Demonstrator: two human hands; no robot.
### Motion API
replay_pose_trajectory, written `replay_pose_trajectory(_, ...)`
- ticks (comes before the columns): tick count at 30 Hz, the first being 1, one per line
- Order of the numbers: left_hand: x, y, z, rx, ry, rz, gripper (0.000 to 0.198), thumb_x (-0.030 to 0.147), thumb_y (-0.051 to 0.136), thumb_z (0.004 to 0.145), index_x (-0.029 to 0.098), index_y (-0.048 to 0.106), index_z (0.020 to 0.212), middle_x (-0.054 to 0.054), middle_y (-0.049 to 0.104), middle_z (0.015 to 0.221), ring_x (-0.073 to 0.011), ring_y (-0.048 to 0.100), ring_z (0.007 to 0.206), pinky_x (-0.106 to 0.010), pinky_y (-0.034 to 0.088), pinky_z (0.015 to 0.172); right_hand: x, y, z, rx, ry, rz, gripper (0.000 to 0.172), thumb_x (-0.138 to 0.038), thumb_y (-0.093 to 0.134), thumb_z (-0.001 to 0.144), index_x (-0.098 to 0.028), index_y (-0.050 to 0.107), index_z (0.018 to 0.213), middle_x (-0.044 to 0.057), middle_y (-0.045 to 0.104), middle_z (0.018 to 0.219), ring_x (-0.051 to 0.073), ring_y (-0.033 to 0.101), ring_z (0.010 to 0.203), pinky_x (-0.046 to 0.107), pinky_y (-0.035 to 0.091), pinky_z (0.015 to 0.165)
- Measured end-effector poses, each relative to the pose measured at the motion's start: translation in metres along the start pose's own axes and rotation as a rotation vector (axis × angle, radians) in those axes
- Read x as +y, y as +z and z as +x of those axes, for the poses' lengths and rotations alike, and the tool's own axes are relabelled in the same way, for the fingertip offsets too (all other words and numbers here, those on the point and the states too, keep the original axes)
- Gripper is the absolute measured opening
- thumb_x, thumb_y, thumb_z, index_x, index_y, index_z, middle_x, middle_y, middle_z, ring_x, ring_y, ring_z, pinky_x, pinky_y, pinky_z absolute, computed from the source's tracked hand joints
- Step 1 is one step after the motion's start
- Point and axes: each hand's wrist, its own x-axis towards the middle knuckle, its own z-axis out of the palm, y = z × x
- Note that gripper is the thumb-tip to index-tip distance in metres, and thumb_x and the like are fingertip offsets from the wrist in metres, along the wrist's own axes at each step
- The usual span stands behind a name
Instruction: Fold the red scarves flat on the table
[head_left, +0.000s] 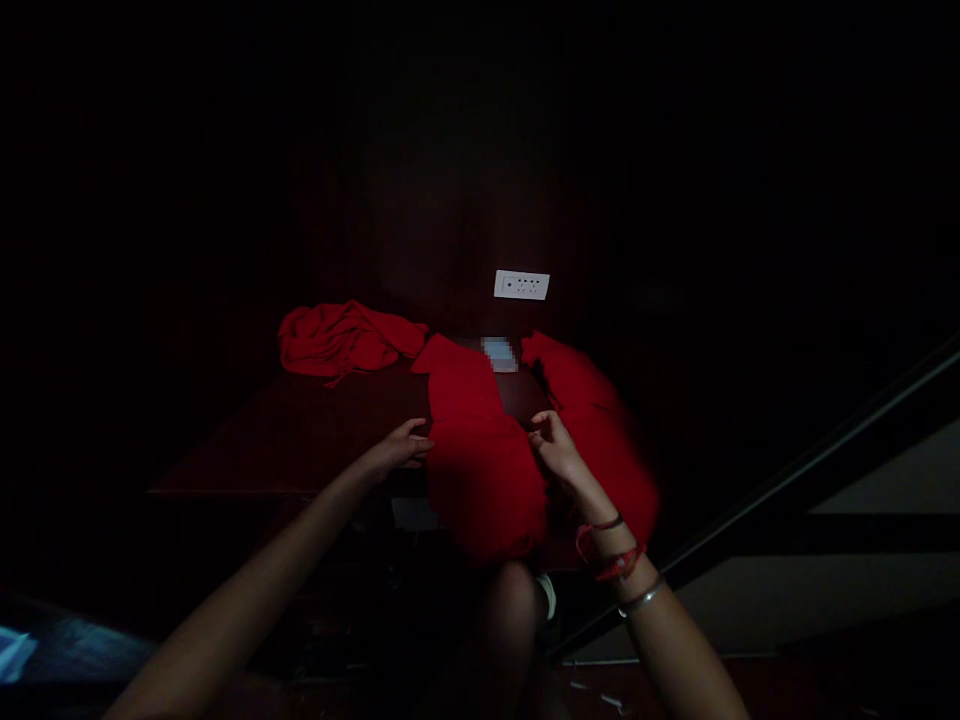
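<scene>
A bright red cloth [480,450] lies across a dark wooden table [300,440] and hangs over its near edge. My left hand [401,447] rests on the table at the cloth's left border, fingers curled against the fabric. My right hand [553,446] pinches the cloth's right part, fingers closed on it. Red threads and a metal bangle circle my right wrist. The room is very dark.
More bunched red cloth [341,338] lies at the table's far left. A white socket plate [521,285] is on the dark wall behind. A dark slanted rail [787,500] runs at the right. My bare knee [514,610] shows below the table edge.
</scene>
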Motion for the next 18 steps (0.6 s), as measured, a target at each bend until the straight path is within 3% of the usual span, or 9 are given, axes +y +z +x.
replay_pose_trajectory(5,-0.003,0.01,0.001,-0.071,-0.112,-0.217,0.081,0.013,0.06,0.064,0.022,0.012,0.129,-0.008,0.057,0.102,-0.0126,0.061,0.07,-0.017,0.037,0.051,0.014,-0.003,0.006,-0.123,0.091,-0.141,0.023,-0.008,0.041,0.059,-0.02,0.043,0.079,-0.002,0.052,0.073,0.011,0.049,0.066,0.021,0.038,0.061)
replay_pose_trajectory(9,-0.012,0.018,0.013,-0.015,-0.117,-0.182,0.082,0.018,0.064,0.062,0.025,0.014,0.127,-0.007,0.056,0.103,-0.0106,0.06,0.067,-0.016,0.033,0.048,0.012,-0.001,-0.004,-0.17,0.08,-0.208,0.033,-0.015,0.049,0.064,-0.02,0.042,0.096,0.0,0.055,0.084,0.013,0.052,0.075,0.023,0.04,0.065)
replay_pose_trajectory(12,-0.018,0.021,0.022,0.009,-0.06,-0.091,0.064,0.023,0.065,0.059,0.023,0.035,0.116,-0.003,0.058,0.098,-0.0091,0.057,0.065,-0.016,0.032,0.047,-0.001,-0.003,-0.013,-0.157,0.041,-0.365,0.045,-0.015,0.052,0.066,-0.02,0.038,0.109,0.003,0.056,0.091,0.015,0.053,0.082,0.024,0.039,0.068)
replay_pose_trajectory(14,-0.019,0.022,0.024,-0.021,-0.018,0.004,0.043,0.028,0.065,0.057,0.019,0.05,0.096,-0.001,0.06,0.084,-0.0088,0.055,0.061,-0.016,0.03,0.045,-0.012,-0.005,-0.018,-0.121,0.009,-0.542,0.045,-0.012,0.048,0.069,-0.019,0.038,0.112,0.006,0.057,0.091,0.017,0.054,0.083,0.025,0.039,0.069)
replay_pose_trajectory(18,-0.013,0.027,0.018,-0.092,0.039,0.18,0.023,0.036,0.061,0.059,0.015,0.055,0.066,0.002,0.055,0.059,-0.0093,0.048,0.053,-0.017,0.024,0.042,-0.023,-0.003,-0.021,-0.074,0.04,-0.835,0.036,-0.009,0.038,0.075,-0.012,0.04,0.11,0.012,0.058,0.083,0.021,0.056,0.079,0.028,0.038,0.065)
